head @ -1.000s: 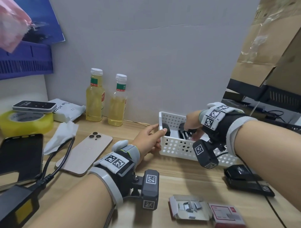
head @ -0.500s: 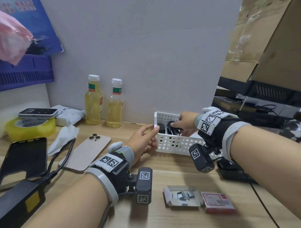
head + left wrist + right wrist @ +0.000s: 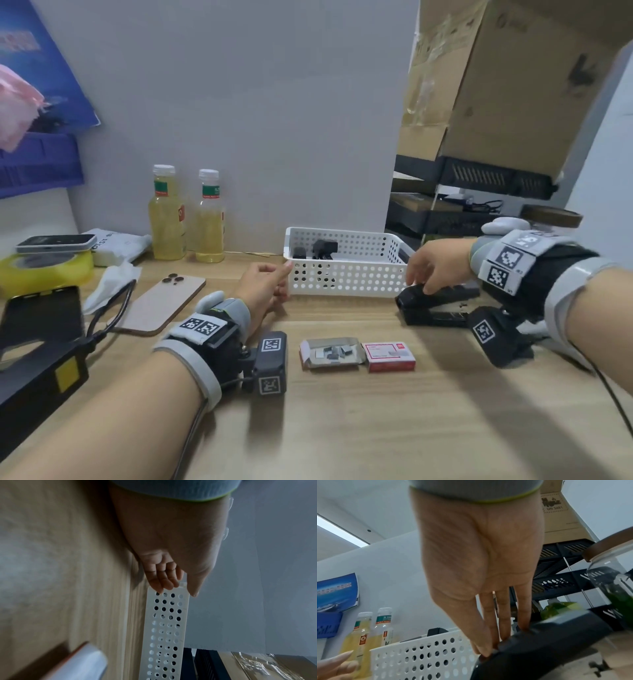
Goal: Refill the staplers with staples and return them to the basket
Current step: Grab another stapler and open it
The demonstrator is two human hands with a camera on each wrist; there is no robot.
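Note:
A white perforated basket (image 3: 346, 277) stands at the back of the wooden desk with two black staplers (image 3: 323, 248) upright in its left end. My left hand (image 3: 286, 277) touches the basket's left front corner, thumb at the rim and fingertips (image 3: 163, 584) against the wall (image 3: 164, 628). Another black stapler (image 3: 435, 308) lies on the desk just right of the basket. My right hand (image 3: 419, 284) is over its front end, with straight fingers (image 3: 505, 635) resting on the stapler's top (image 3: 547, 649). An open tray of staples (image 3: 330, 353) and a red staple box (image 3: 388, 356) lie in front.
Two yellow drink bottles (image 3: 185, 219) stand by the wall left of the basket. A gold phone (image 3: 161, 303), a tissue, a tape roll (image 3: 44, 270) and a black device with a cable fill the left side. A glass jar (image 3: 611, 582) and black shelves stand at the right.
My right hand came out of the basket and moved right and down onto the stapler lying on the desk. My left hand stayed at the basket's corner.

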